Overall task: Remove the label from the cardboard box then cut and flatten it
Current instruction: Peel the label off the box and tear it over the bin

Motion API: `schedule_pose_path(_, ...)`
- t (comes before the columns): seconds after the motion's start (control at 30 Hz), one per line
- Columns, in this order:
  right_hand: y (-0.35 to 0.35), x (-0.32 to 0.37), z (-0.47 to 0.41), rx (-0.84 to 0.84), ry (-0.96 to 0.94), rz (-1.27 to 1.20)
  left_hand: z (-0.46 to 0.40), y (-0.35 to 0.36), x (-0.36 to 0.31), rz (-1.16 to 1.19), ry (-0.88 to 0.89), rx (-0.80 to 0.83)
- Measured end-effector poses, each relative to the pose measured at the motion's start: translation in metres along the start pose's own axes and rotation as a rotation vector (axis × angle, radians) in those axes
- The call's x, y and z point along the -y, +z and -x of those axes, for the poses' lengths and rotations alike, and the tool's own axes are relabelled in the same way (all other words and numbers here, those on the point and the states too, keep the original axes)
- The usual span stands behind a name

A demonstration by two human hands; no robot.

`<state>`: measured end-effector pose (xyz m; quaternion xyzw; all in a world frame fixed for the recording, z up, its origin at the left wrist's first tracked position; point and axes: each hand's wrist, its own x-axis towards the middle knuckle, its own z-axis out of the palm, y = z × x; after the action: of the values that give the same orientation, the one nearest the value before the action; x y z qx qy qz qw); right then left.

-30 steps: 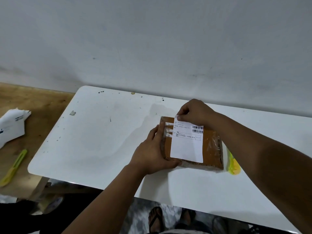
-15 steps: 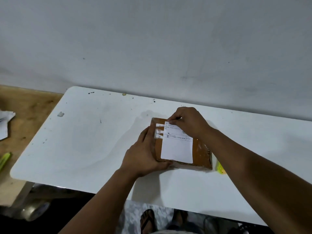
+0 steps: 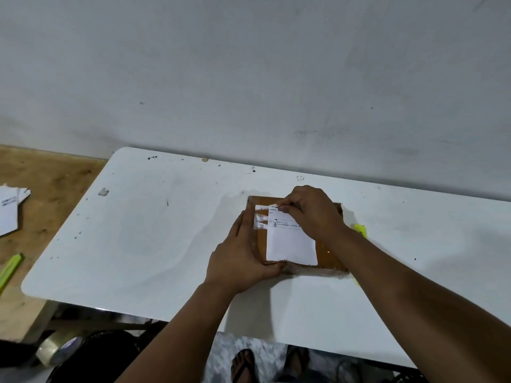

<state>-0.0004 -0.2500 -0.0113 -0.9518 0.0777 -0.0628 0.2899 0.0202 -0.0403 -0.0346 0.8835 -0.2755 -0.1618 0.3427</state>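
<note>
White label [image 3: 290, 241] on cardboard box [image 3: 329, 252]: small printed lines + a table, too tiny to read. Only legible bit: "Z1" on left strip.

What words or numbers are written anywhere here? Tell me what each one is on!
"Z1", turned sideways, on the left strip of the white label stuck to the cardboard box; this reading is unsure.
The printed lines across the label's top part: too small and blurred to read.
Dark marks on the white papers at the left on the wooden surface: too blurred to read.
Nothing else shows readable text.
</note>
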Motion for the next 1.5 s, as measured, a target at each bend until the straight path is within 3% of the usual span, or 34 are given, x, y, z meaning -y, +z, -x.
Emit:
schedule_pose_path(0.27, 0.001, 0.005, 0.004, -0.053, 0.116, -0.089, -0.001, 0.013, 0.005, 0.255, 0.053, -0.033)
schedule_pose_path(0.53, -0.002, 0.009, 0.002, -0.027, 0.231, -0.152, -0.002, 0.014, 0.002, 0.114, 0.148, -0.027)
schedule_pose_path(0.8, -0.004, 0.011, 0.003, 0.017, 0.185, -0.063, 0.003, 0.023, -0.003, 0.026, 0.091, -0.131)
schedule_pose_path(0.97, -0.003, 0.009, 0.006, 0.006, 0.148, -0.058, 0.001, 0.024, -0.004, 0.075, 0.017, -0.117)
schedule_pose_path(1.5, -0.015, 0.005, 0.031, 0.018, 0.087, -0.131, 0.0, 0.024, -0.004, 0.109, 0.018, -0.135)
